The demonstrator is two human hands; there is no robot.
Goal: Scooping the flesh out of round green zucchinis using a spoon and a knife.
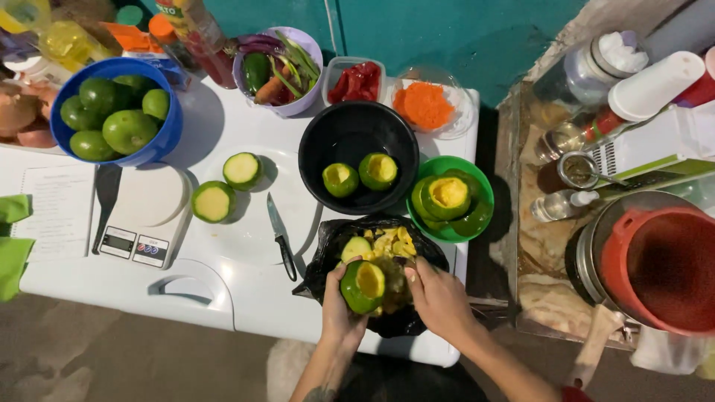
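Note:
My left hand (337, 307) grips a halved green fruit (362, 286) with yellow flesh over a black plastic bag (325, 253) of yellow scraps. My right hand (439, 298) is beside the fruit, fingers bent at its yellow centre and at the bag's scraps; no tool is visible in it. A black bowl (356, 128) behind the bag holds two hollowed halves. A green bowl (477, 187) to its right holds more halves. Two cut halves (227, 186) lie on the white board, next to a black-handled knife (281, 238).
A blue bowl (160, 138) of whole green fruits stands at the far left, a kitchen scale (141, 216) in front of it. Containers of vegetables, red peppers and grated carrot line the back. At right are jars and a red bucket (655, 260).

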